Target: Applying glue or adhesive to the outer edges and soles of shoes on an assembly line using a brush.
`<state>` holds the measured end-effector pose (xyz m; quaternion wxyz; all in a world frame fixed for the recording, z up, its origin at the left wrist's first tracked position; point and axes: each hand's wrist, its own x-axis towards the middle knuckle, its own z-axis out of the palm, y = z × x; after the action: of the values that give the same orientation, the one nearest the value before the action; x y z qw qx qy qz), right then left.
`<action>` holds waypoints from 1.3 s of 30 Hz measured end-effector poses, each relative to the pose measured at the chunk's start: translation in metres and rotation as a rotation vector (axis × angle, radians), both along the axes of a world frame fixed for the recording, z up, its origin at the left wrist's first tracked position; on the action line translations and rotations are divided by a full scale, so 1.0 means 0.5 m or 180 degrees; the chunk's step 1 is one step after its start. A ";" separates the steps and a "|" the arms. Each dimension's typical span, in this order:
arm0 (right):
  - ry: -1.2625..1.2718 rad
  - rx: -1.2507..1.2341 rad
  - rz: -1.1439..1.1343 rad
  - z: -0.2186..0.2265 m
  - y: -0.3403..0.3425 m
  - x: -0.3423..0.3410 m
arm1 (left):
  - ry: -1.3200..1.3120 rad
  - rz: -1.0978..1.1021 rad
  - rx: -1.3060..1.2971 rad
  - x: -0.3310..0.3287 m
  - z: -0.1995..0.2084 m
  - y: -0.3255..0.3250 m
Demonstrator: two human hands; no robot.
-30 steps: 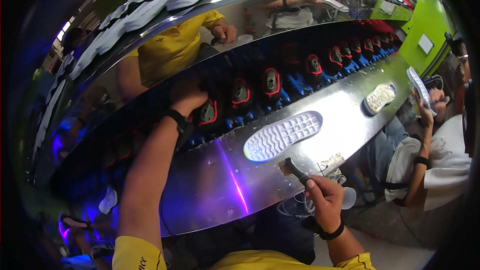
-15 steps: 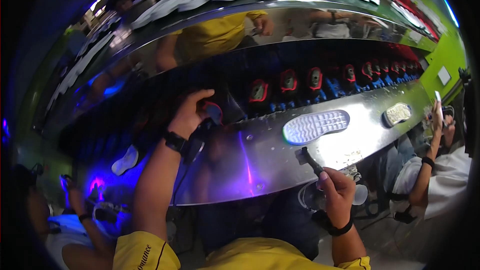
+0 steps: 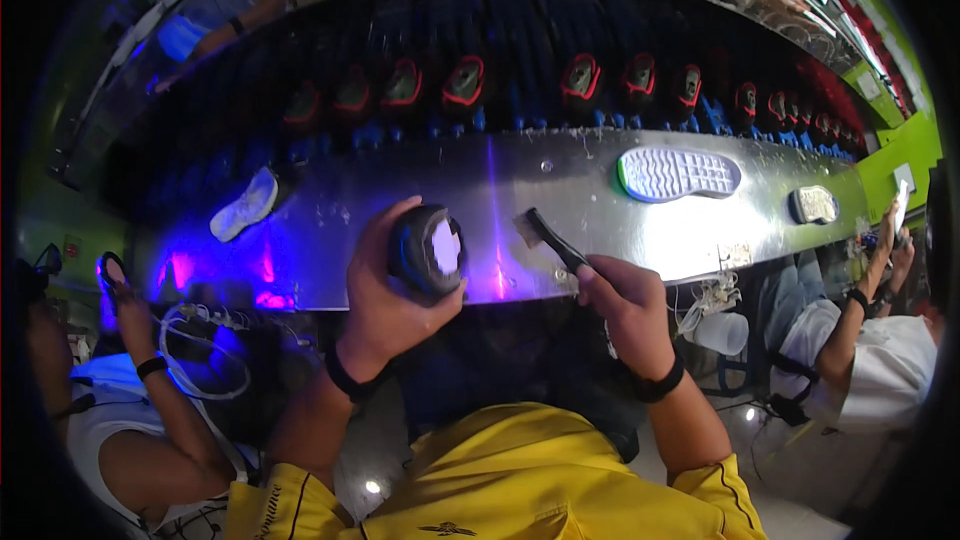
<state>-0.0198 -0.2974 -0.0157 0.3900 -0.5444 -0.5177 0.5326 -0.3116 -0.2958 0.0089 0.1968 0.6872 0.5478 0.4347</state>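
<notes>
My left hand [image 3: 385, 315] is wrapped round a dark shoe upper [image 3: 408, 258], lifted over the near edge of the metal bench. A pale lilac patch shows on the end turned up toward me. In my right hand [image 3: 635, 310] a black-handled brush [image 3: 558, 244] is gripped, its bristles pointing to the far left, apart from the shoe. Beyond the brush to the right, a white shoe sole [image 3: 680, 176] with a wavy tread lies on the bench. Another white sole [image 3: 245, 205] rests at the left.
The shiny metal bench [image 3: 560, 165] curves across in front of me. Behind it stands a row of dark shoes with red rims [image 3: 465, 80] in a dark recess. A smaller sole [image 3: 814, 205] lies far right. Co-workers sit on both sides, one in a white shirt [image 3: 865, 360] at right.
My left hand has come back from the row of shoes toward me, now with a shoe upper in it. The brush in my right hand has shifted left and farther away. The view has tilted down.
</notes>
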 end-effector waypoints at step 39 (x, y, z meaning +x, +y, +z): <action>0.0616 -0.0251 0.0614 -0.014 -0.130 -0.083 | 0.1151 -0.0016 0.0807 -0.001 -0.080 -0.132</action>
<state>-0.0615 -0.3624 -0.0225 0.3634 -0.4531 -0.5062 0.6375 -0.3118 -0.3621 -0.0313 0.0084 0.7746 0.5134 0.3693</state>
